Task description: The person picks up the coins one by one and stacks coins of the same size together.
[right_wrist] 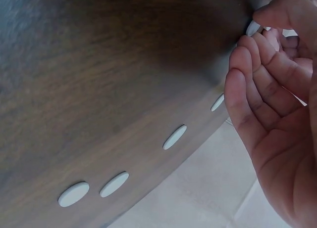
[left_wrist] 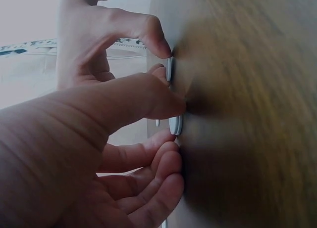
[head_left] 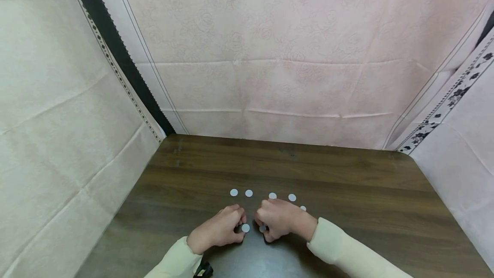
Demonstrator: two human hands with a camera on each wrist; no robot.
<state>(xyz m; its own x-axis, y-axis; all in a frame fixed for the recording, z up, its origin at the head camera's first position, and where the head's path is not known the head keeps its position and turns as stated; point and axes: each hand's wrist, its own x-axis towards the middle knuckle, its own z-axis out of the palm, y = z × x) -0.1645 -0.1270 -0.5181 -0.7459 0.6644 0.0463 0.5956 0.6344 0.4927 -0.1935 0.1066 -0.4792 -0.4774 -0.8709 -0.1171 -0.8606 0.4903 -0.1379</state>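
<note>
My left hand [head_left: 223,227] pinches a flat white disc [head_left: 245,228] by its edge, thumb on the near side and fingers on the far side. Both fingertips and disc sit at the tabletop in the left wrist view, where the disc [left_wrist: 176,124] shows between thumb and fingers. Just to the right, my right hand [head_left: 281,220] holds a second disc [head_left: 263,228] between thumb and index finger, low against the table. The right wrist view shows this disc [right_wrist: 253,28] partly covered by the thumb. A small gap separates the two hands.
Beyond the hands, several similar discs lie flat: two to the left [head_left: 233,192], others above and beside the right hand, including a disc [head_left: 292,197] and one partly hidden by its wrist [head_left: 303,208]. Pale cloth [head_left: 270,85] hangs behind the brown wooden table [head_left: 347,175] and at both sides.
</note>
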